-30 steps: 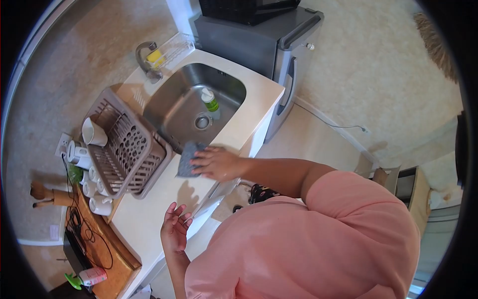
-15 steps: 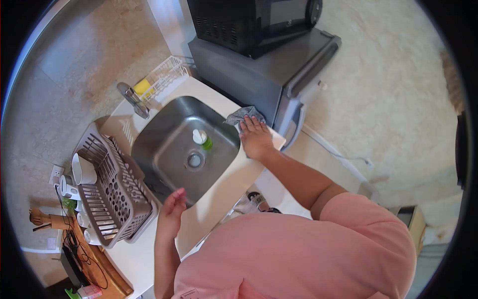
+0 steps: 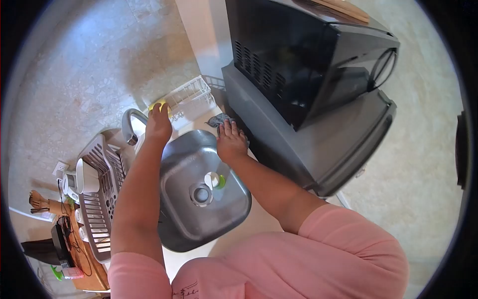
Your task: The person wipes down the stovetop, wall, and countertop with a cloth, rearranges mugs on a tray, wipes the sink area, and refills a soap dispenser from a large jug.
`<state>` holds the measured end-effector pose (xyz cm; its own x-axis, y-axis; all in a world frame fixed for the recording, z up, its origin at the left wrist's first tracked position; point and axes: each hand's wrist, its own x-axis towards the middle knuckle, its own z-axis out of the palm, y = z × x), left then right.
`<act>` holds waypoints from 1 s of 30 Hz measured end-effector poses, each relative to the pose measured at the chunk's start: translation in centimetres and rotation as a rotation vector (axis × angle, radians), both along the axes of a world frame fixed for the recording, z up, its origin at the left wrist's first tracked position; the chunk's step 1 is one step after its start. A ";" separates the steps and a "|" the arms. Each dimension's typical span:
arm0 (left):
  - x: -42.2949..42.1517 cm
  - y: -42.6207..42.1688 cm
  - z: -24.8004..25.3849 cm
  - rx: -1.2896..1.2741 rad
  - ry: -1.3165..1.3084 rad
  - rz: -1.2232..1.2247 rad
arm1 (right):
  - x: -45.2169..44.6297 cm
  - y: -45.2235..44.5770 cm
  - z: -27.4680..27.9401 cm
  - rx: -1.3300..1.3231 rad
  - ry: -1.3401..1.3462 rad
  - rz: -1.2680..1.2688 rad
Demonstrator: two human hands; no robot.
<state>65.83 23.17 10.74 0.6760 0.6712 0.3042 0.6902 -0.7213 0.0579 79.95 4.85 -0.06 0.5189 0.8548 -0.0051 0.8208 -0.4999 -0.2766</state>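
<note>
At the back of the sink, my left hand reaches past the faucet. Its fingers are closed over a yellow sponge by the white wire rack; the fingers partly cover the sponge. My right hand lies flat with its fingers stretched out, pressing a grey cloth onto the counter along the sink's right edge. A small container with a white top and green body rests in the basin near the drain.
On the left stands a dish rack with a white bowl in it. A black microwave sits on a grey appliance close to my right hand. Utensils and cables are at the far left.
My left hand has gone from the sink's front edge to the sponge at the back. My right hand and the cloth have slid further back along the counter. The view has shifted.
</note>
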 end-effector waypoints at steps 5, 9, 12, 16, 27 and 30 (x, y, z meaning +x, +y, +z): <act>1.9 4.9 1.0 0.059 0.222 0.138 | 0.9 2.5 -0.2 0.043 -0.049 0.027; 2.1 5.6 1.1 0.128 0.357 0.209 | 1.1 4.1 -0.4 0.034 -0.017 0.036; 1.6 5.2 1.5 0.193 0.300 0.170 | 1.1 5.3 -0.6 0.047 -0.016 0.011; 0.6 1.0 3.4 0.209 -0.020 0.137 | 1.1 5.6 -0.9 0.031 -0.001 0.003; -0.9 -4.9 0.6 -0.052 0.014 -0.033 | 1.7 5.4 -0.6 0.031 -0.037 0.025; -0.4 -1.2 -1.2 0.124 -0.052 -0.072 | 2.1 3.8 1.3 0.002 -0.034 0.080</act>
